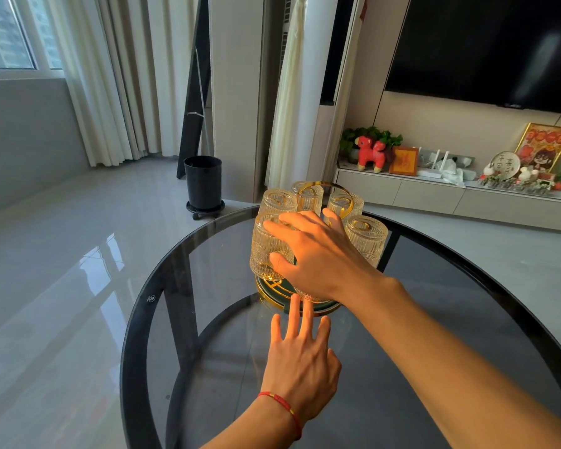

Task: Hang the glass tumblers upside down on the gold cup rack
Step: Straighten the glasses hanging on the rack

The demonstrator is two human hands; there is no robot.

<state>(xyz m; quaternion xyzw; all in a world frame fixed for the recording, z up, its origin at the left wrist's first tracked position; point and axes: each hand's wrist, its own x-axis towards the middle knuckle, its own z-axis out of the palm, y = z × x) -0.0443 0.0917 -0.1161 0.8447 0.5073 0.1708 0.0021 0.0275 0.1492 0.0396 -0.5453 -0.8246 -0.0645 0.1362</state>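
Right hand has its grip spread over the near-left tumbler: thumb low on the ribbed wall, fingers across the upturned base. Contact looks light, not a firm clamp; whether the glass is fully seated on its peg cannot be told. Left hand lies flat and open, holding nothing, fingertips just short of the rack base.

Tumbler is inverted on the gold cup rack, with four more inverted tumblers visible round the ring handle, packed close. Another glass edge shows under the right wrist, unclear.

Risks, as judgement: ribbed glass is slick, thumb-and-finger hold could slip if lifted. Neighbours nearly touch, so a sideways tilt may clink or knock one off. Rack looks light; pulling off-axis could tip it, left hand is not on the base to steady it.

Room: rack sits toward the far side of the round glass table, far edge near behind it. Open table in front and to both sides; safest withdrawal is up and back toward the person.
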